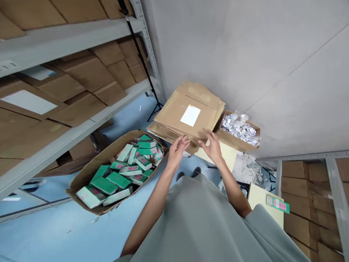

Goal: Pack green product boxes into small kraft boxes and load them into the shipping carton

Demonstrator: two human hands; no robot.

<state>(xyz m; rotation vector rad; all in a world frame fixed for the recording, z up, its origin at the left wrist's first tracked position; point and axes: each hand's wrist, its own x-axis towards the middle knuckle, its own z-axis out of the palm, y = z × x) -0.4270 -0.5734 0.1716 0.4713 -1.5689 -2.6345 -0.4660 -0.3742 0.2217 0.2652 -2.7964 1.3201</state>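
A label (pixel 190 115) lies on the cardboard stack (pixel 170 111); left of it stands a carton (pixel 105 155) of small boxes (pixel 111 185), right a bin carton (pixel 231 139) of scraps (pixel 237 125), seemingly beside a tabletop (pixel 231 154). Shelving (pixel 68 39) flanks far left.

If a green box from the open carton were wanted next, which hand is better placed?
Probably the left hand: it is nearer the open carton of green boxes. The right hand is farther across, by the flattened cardboard.

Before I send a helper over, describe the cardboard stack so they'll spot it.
Find the grey wall. The stack lies before it, between the scrap box and the green-pack carton. Unlike them, it is flattened cardboard, topped by a white label.
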